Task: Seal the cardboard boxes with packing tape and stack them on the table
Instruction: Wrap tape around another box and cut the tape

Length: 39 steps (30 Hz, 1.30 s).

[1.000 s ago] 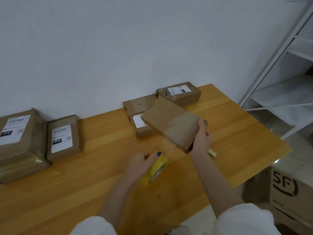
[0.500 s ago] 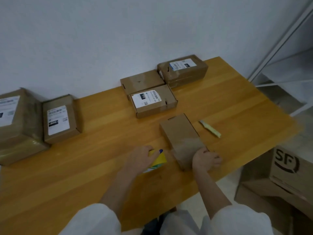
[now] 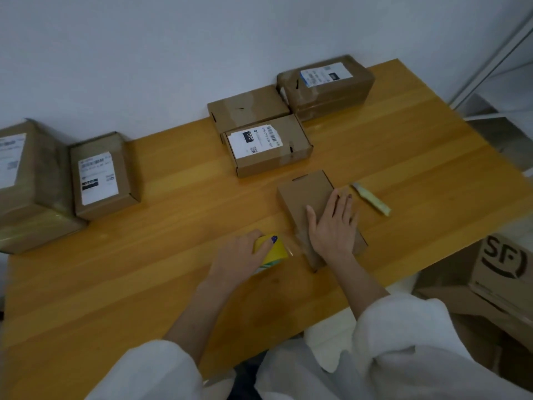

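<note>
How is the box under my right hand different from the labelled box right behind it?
The plain box has a bare top; the labelled box carries a white shipping label. The right hand presses flat on the plain box; no hand touches the labelled box. Both are brown cardboard, lying flat on the table.

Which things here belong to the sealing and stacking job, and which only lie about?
Job:
plain box under the right hand
yellow tape dispenser in the left hand
other boxes farther back

Lying about:
yellow cutter, untouched beside the plain box
SF carton
</note>
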### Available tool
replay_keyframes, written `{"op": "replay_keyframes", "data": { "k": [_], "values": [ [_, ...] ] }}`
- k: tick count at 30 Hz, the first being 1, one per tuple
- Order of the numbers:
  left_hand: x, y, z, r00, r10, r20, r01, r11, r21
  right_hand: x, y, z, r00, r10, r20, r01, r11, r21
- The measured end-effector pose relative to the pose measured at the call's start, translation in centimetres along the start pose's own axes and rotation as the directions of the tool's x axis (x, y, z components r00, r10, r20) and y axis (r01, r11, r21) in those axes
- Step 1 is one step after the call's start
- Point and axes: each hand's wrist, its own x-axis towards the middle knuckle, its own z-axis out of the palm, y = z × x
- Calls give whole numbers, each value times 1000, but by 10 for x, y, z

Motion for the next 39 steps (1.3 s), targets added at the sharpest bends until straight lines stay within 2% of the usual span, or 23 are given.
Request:
{"op": "replay_keyframes", "data": {
  "k": [3, 7, 11, 15, 18, 24, 29, 30, 34, 35, 36, 37, 39],
  "values": [
    [-2, 2, 2, 1000, -10, 4, 10, 1000, 20, 3, -8, -1, 999, -34, -30, 30, 993, -116],
    [-3, 4, 1, 999, -34, 4, 34, 999, 10, 1, -17, 3, 998, -60, -4, 60, 998, -19],
    [-4, 6, 1, 999, -45, -15, 45, 999, 27, -1, -19, 9, 996, -73, -60, 72, 997, -32],
    [-8, 4, 5, 998, -50, -26, 50, 999, -2, 0, -18, 7, 998, -63, -1, 63, 997, -41],
    [-7, -5, 3, 998, -55, 43, 58, 995, -84, 3, -18, 2, 997, -49, 63, 51, 998, -38],
    [-4, -19, -6, 989, 40, 140, -16, 985, -169, 19, -4, -25, 985, 80, 153, -95, 991, 94],
    [-2, -10, -3, 987, 86, 138, -53, 972, -229, 25, 6, -34, 977, 40, 209, -42, 999, 7],
    [-5, -10, -6, 989, 73, 129, -48, 981, -188, 26, 8, -35, 978, 41, 202, -40, 999, -11],
    [-12, -11, -18, 994, -50, 102, 29, 981, 192, 23, 9, -32, 983, 55, 176, -49, 998, -36],
    [-11, -11, -19, 993, -43, 108, 18, 975, 220, 21, 9, -29, 985, 54, 165, -48, 998, -40],
    [-9, -12, -20, 990, -30, 135, 5, 983, 182, 19, 8, -27, 987, 51, 152, -45, 998, -42],
    [-9, -14, -21, 982, -17, 189, 3, 997, 72, 18, 8, -24, 990, 44, 136, -39, 998, -41],
    [-15, -12, -29, 954, 38, 298, 40, 967, -252, 17, 10, -21, 994, 30, 108, -26, 999, -37]
  ]
}}
